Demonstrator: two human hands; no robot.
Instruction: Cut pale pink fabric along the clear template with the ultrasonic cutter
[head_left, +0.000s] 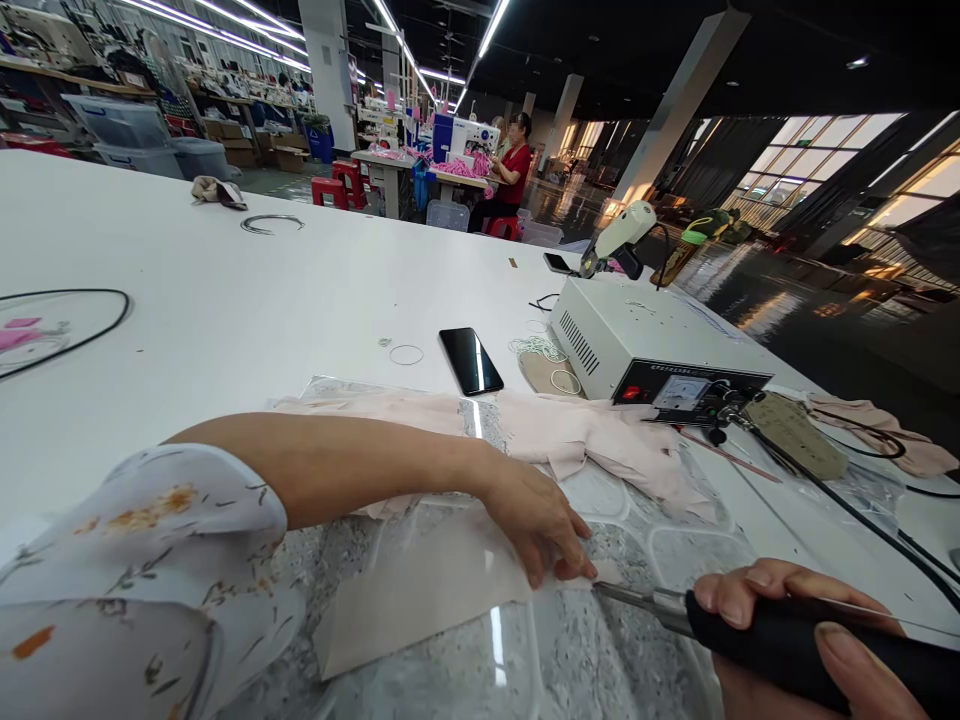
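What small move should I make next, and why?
Perhaps ease the left hand back slightly along the flat pale fabric piece: its fingertips rest there right beside the metal tip of the black-handled tool that the right hand grips.

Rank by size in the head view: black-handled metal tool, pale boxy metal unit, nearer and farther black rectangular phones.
1. Tool and unit: unsure; the former is closer, partly covered.
2. Nearer phone.
3. Farther phone.

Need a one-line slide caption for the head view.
Left hand rests on pale fabric while the right hand grips a black-handled tool, its metal tip close to the left hand.
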